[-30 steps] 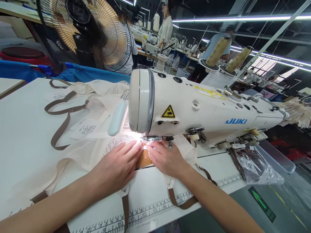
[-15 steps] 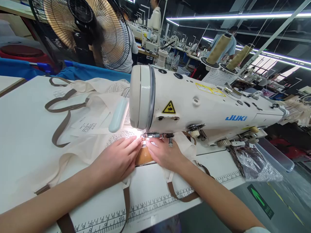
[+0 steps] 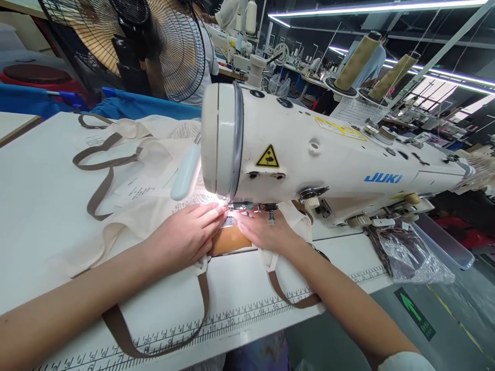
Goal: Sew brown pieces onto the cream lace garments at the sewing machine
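Observation:
My left hand (image 3: 189, 232) lies on the cream lace-trimmed garment (image 3: 124, 226), fingers close together and tips at the lit needle area of the sewing machine (image 3: 286, 149). On the other side of the presser foot (image 3: 231, 214), my right hand (image 3: 266, 229) is closed, its fingertips at the garment's edge. Both hands appear to grip the fabric, though the machine head and fingers hide part of the grip. Between the hands shows the orange-brown machine plate (image 3: 231, 241). A brown strap (image 3: 119, 330) loops down over the table edge scale.
More cream pieces with brown straps (image 3: 98, 198) lie on the white table (image 3: 46, 206) at left. A pale blue handle (image 3: 186, 172) hangs beside the machine head. Behind stands a fan (image 3: 170, 46); thread cones (image 3: 358, 62) stand at the back right. A plastic bag (image 3: 413, 255) lies at right.
The view has shifted slightly, so machine and hands sit higher. More of the orange-brown plate shows between my hands. The front brown strap now forms a wide loop across the scale.

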A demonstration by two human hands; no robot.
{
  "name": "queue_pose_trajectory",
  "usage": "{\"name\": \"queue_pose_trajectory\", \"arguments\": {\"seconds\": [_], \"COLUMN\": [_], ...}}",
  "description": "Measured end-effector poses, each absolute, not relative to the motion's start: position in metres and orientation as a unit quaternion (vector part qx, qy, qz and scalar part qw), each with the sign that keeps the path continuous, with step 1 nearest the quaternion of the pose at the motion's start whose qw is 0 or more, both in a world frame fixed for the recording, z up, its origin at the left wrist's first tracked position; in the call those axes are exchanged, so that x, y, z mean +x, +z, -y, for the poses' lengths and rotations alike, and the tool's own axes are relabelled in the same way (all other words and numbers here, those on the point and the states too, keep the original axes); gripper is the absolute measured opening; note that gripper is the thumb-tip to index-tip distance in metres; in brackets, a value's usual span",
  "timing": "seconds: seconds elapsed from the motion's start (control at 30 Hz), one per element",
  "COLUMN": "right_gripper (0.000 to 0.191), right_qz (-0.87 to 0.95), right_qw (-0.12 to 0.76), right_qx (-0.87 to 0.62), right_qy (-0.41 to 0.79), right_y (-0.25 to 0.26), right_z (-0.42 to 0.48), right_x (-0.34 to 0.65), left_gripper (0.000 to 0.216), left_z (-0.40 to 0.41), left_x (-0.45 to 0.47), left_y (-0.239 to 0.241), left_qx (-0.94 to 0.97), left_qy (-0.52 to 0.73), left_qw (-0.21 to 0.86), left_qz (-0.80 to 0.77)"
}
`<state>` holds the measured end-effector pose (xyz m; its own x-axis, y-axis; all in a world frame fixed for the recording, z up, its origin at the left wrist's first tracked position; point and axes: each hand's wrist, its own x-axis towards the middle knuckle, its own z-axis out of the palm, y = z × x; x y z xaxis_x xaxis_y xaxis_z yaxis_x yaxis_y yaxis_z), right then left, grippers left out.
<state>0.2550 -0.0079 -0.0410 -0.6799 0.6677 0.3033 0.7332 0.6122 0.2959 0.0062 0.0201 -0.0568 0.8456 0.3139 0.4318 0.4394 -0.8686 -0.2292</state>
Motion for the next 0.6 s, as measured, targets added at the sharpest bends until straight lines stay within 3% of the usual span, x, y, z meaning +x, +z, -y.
{"name": "queue_pose_trajectory", "arguments": {"seconds": [0.37,0.6], "right_gripper": [0.03,0.036], "right_qz": [0.887,0.883], "right_qw": [0.09,0.086], "right_qx": [-0.402,-0.399], "right_qy": [-0.209,-0.233], "right_y": [-0.044,-0.041], "right_z": [0.0079,0.0111], "right_x": [0.254,0.2527], "left_gripper": [0.041,0.04], "left_z": [-0.0166,-0.0161], "left_x": [0.009,0.0094], "left_y": [-0.0588,-0.059], "left_qx": [-0.937,-0.939], "left_qy": [-0.23,-0.233], "left_qw": [0.168,0.162], "left_qz": [0.201,0.192]}}
